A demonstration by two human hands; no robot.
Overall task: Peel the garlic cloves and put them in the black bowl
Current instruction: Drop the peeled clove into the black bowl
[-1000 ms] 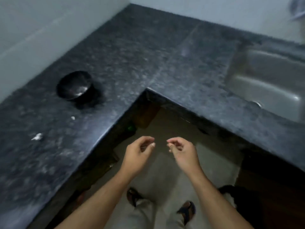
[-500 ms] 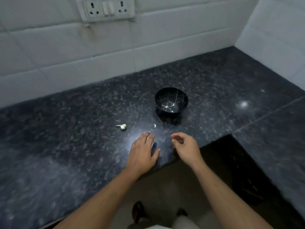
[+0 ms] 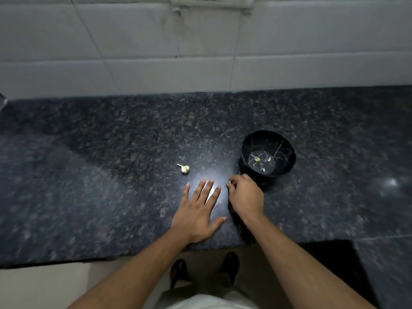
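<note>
One small, knobbly garlic piece lies on the speckled granite counter. Nearer, the left hand rests flat, fingers spread. The right hand curls, pinching something tiny and pale. Beside it, one round glossy black bowl holds three pale bits

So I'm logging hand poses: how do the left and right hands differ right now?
The left hand lies flat on the counter with fingers straight and spread; the right hand has its fingers curled, seemingly pinching a small pale bit at their tips. The left sits nearer the garlic piece, the right beside the black bowl. Both are low over the counter's front part.
</note>
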